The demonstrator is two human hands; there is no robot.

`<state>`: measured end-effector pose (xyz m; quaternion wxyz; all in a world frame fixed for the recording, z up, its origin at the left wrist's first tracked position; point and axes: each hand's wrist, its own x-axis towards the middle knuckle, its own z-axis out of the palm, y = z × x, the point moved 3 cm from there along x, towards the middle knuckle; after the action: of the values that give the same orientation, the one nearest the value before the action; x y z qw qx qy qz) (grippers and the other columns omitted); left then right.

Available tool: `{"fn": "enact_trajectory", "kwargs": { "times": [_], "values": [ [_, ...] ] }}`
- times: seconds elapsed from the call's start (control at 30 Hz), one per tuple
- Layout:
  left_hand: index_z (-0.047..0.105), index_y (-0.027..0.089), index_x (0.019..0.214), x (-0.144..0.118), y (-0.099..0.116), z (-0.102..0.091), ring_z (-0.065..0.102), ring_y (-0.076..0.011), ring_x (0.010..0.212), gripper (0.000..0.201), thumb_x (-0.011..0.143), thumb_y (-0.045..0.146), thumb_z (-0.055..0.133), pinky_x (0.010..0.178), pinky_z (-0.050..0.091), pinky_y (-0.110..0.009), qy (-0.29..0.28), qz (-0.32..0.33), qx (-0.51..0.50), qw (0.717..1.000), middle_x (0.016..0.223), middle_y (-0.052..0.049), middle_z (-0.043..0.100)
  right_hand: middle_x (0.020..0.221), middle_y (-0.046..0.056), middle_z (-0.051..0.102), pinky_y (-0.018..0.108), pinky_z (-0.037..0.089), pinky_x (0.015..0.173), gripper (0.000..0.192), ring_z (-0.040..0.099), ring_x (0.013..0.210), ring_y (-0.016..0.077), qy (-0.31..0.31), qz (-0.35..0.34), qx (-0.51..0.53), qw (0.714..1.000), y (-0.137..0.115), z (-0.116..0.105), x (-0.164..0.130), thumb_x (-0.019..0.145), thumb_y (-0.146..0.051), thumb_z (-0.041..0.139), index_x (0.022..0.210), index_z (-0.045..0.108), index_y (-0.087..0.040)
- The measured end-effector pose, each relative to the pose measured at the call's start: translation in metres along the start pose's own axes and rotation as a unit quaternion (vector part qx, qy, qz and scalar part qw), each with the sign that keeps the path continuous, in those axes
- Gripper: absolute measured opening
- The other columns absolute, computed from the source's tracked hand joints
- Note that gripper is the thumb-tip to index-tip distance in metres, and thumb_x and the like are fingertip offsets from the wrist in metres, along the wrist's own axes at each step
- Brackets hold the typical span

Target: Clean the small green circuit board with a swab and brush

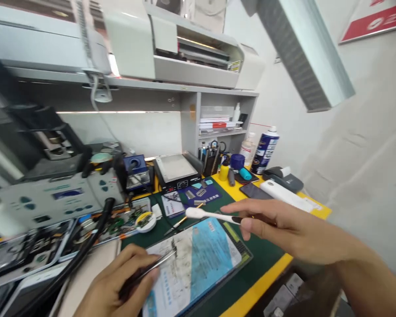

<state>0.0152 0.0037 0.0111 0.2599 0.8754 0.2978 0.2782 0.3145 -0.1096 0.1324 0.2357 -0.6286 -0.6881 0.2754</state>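
Note:
My left hand is closed round a pair of tweezers. The tips reach a small dark part above the blue-and-white printed sheet; whether they grip it I cannot tell. Over the sheet's far edge, my right hand pinches a white swab-like stick with a thick rounded head and a dark section near the fingers. That head points left, apart from the tweezers. The sheet lies on a dark green mat and has grey smudges on its white area.
Trays of circuit boards and a control station crowd the left, with a black cable crossing in front. Behind the mat stands a flat heating plate. A spray can, bottles and a phone are at the back right.

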Motion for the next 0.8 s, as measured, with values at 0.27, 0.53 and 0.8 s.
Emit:
{"fn": "enact_trajectory", "kwargs": {
  "times": [0.27,0.53,0.8],
  "values": [
    [0.071,0.027,0.110,0.003,0.020,-0.005,0.063,-0.0153,0.074,0.028,0.100,0.042,0.049,0.062,0.049,-0.024,-0.042,-0.108,-0.071,0.991,0.091,-0.002,0.059,0.068,0.002,0.069,0.021,0.040,0.049,0.033,0.058,0.056,0.0117,-0.236,-0.106,0.118,0.959,0.009,0.019,0.109,0.091,-0.043,0.068,0.104,0.070,-0.014],
    [0.069,0.028,0.117,-0.002,0.014,0.000,0.060,-0.0102,0.060,0.024,0.100,0.033,0.052,0.049,0.044,-0.021,-0.023,-0.058,-0.006,0.998,0.092,0.000,0.054,0.073,0.003,0.067,0.025,0.042,0.056,0.030,0.060,0.064,0.0152,-0.249,-0.074,0.112,0.959,0.028,0.032,0.102,0.091,-0.043,0.068,0.098,0.073,-0.015],
    [0.067,0.027,0.119,-0.007,0.018,-0.003,0.062,-0.0110,0.060,0.024,0.099,0.028,0.054,0.056,0.056,-0.024,0.013,0.001,0.116,0.993,0.097,-0.003,0.056,0.088,0.005,0.071,0.030,0.046,0.066,0.022,0.060,0.075,0.0191,-0.206,-0.078,0.023,0.975,0.023,0.024,0.099,0.094,-0.036,0.063,0.102,0.076,-0.021]
  ]
}}
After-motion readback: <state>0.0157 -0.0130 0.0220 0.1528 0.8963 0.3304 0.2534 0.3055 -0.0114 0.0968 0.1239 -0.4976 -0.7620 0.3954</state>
